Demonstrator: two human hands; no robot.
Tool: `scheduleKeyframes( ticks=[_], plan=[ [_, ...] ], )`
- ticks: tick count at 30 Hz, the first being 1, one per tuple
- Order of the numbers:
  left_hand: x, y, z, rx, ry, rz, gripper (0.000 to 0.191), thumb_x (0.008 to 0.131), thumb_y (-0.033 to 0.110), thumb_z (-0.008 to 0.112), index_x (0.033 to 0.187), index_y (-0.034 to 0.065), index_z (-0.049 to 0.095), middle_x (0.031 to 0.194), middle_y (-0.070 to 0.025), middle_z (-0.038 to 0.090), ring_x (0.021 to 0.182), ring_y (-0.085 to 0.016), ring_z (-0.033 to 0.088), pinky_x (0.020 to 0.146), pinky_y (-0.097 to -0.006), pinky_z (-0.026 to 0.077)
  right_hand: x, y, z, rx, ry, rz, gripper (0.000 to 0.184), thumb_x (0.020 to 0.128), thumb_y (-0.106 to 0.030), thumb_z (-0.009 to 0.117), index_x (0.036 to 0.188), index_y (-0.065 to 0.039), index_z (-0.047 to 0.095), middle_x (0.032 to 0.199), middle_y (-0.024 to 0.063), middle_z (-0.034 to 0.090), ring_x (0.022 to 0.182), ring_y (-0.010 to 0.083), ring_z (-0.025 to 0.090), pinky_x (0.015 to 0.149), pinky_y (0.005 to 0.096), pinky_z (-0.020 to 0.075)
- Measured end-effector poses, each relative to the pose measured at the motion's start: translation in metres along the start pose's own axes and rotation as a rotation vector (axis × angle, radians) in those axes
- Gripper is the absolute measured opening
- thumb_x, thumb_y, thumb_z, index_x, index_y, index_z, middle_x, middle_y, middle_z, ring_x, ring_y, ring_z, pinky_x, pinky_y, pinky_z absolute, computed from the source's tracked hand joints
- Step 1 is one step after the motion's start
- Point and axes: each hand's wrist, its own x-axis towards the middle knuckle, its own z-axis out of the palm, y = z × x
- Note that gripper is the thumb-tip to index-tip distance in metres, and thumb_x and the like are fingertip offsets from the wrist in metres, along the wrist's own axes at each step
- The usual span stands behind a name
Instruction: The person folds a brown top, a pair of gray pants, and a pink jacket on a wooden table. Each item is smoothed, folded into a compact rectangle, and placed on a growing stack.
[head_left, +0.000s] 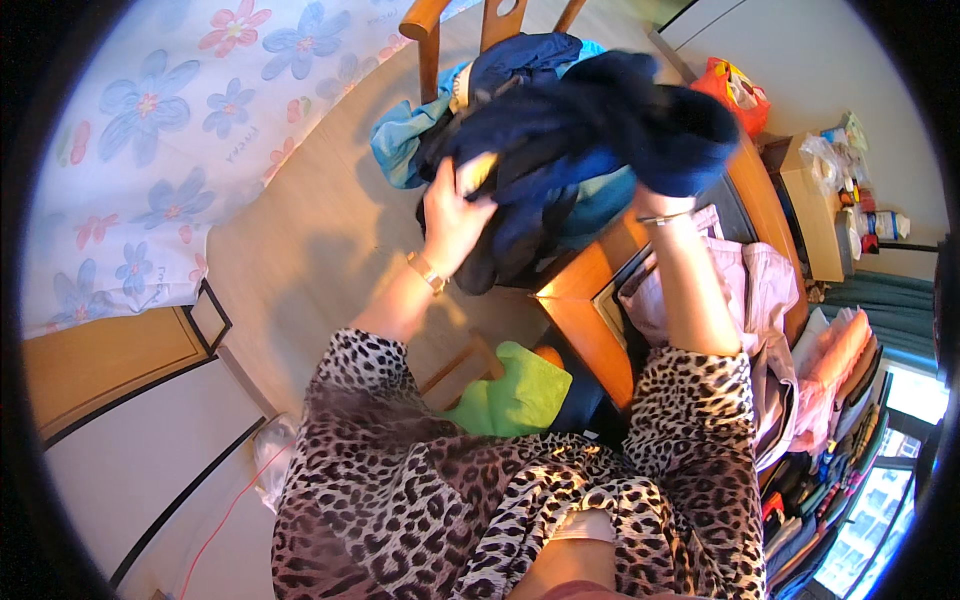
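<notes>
A dark navy garment (555, 127), blurred in places, is stretched between my two hands above a heap of clothes. My left hand (454, 217) grips its near left side; a pale yellow-and-white patch shows just beyond the fingers. My right hand (660, 202) is mostly covered by the raised, bunched right end of the cloth, and only its base shows. Under and behind the garment lie a light blue cloth (405, 142), a teal cloth (600, 202) and another navy piece (525, 56).
A wooden chair (424, 45) stands behind the heap. Pink trousers (750, 285) lie over a wooden piece of furniture (589, 330) at right. A green cloth (517, 390) is near my body. A flowered cover (150, 172) hangs at left; hanging clothes (817, 495) fill the lower right.
</notes>
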Motion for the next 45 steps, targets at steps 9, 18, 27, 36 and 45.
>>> scheduleKeyframes(
  ticks=[9,18,27,36,45],
  plan=[
    [0.202,0.172,0.031,-0.937,-0.022,-0.056,0.024,0.095,0.011,0.066,0.116,-0.0002,0.064,0.1,-0.0065,0.068,0.091,-0.015,0.062,0.084,-0.0275,0.049,0.058,-0.024,-0.105,0.768,0.059,0.549,0.035,0.103,-0.013,0.057,0.136,-0.002,0.053,0.117,0.0201,0.069,0.105,0.0298,0.072,0.091,0.0421,0.0592],
    [0.142,-0.029,0.132,0.344,-0.073,0.064,0.071,0.08,0.022,0.076,0.139,-0.0024,0.045,0.109,-0.027,0.062,0.098,-0.046,0.063,0.086,-0.0508,0.052,-0.065,-0.066,-0.219,0.287,-0.13,0.776,0.038,0.1,-0.01,0.062,0.136,0.002,0.055,0.117,0.0124,0.07,0.108,0.0184,0.067,0.094,0.0307,0.0516],
    [0.099,-0.092,0.129,0.562,-0.157,0.189,0.034,0.085,0.033,0.073,0.101,0.0059,0.062,0.095,-0.0214,0.067,0.087,-0.043,0.066,0.075,-0.0528,0.053,-0.183,-0.111,-0.34,-0.524,-0.34,0.641,0.042,0.086,-0.008,0.074,0.126,0.0,0.064,0.126,0.0184,0.065,0.126,0.0329,0.058,0.109,0.043,0.0423],
    [0.1,-0.083,0.078,0.56,-0.236,0.307,0.06,0.082,0.022,0.075,0.131,-0.0039,0.051,0.126,-0.0281,0.056,0.118,-0.045,0.054,0.102,-0.0478,0.044,-0.297,-0.097,-0.292,-0.375,-0.338,0.956,0.093,0.071,-0.029,0.086,0.151,-0.014,0.042,0.135,0.0263,0.052,0.123,0.0462,0.051,0.103,0.0498,0.0439],
    [0.015,0.125,0.087,0.019,-0.713,0.81,0.042,0.082,0.008,0.075,0.122,0.0013,0.062,0.131,-0.0183,0.058,0.123,-0.036,0.055,0.107,-0.0442,0.043,-0.28,-0.064,-0.235,-0.171,-0.083,0.847,0.052,0.083,-0.009,0.072,0.133,-0.006,0.06,0.119,0.0209,0.067,0.109,0.0373,0.065,0.093,0.0412,0.0519]
  ],
)
